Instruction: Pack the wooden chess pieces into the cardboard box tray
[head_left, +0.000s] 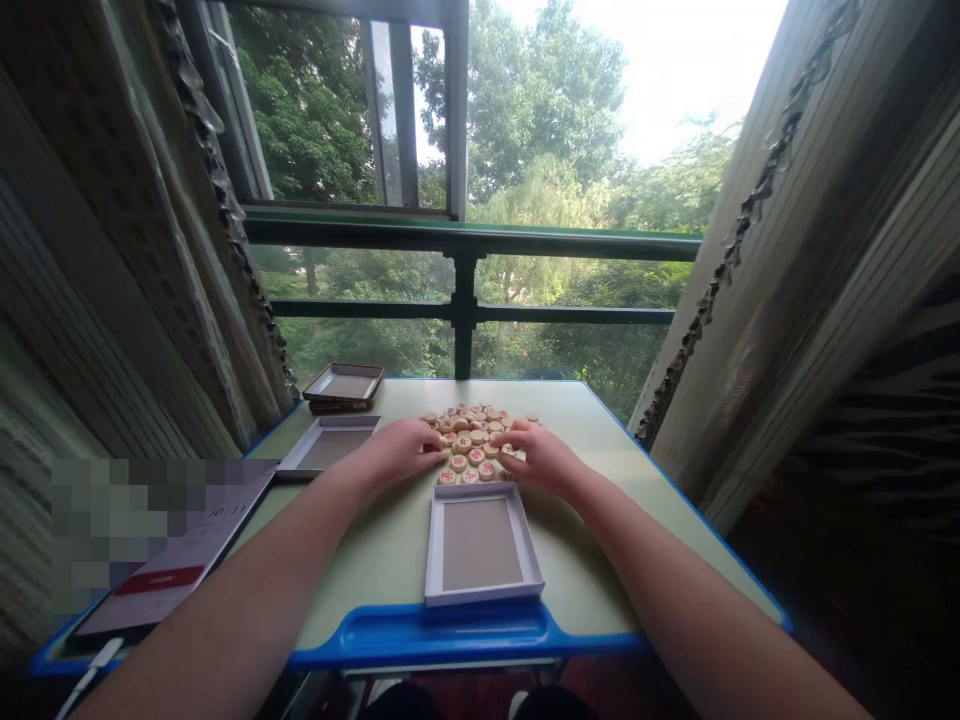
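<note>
A heap of round wooden xiangqi pieces [463,440] with red and black characters lies mid-table, several face up along its near side. My left hand [405,450] is at the heap's left edge, thumb and fingers a little apart, with no piece visible between them. On the right side, my right hand [541,455] has its thumb and index finger around one xiangqi piece [508,449]; its other fingers are partly hidden. Just in front of the heap stands a shallow white-rimmed box tray [430,545] with a grey-brown floor.
Another shallow white tray [300,432] lies left of my left hand. Behind it are stacked brown box parts [341,405]. A tablet [176,570] with a white cable [97,665] occupies the left side. The table [637,540] has a blue edge; curtains and a window surround it.
</note>
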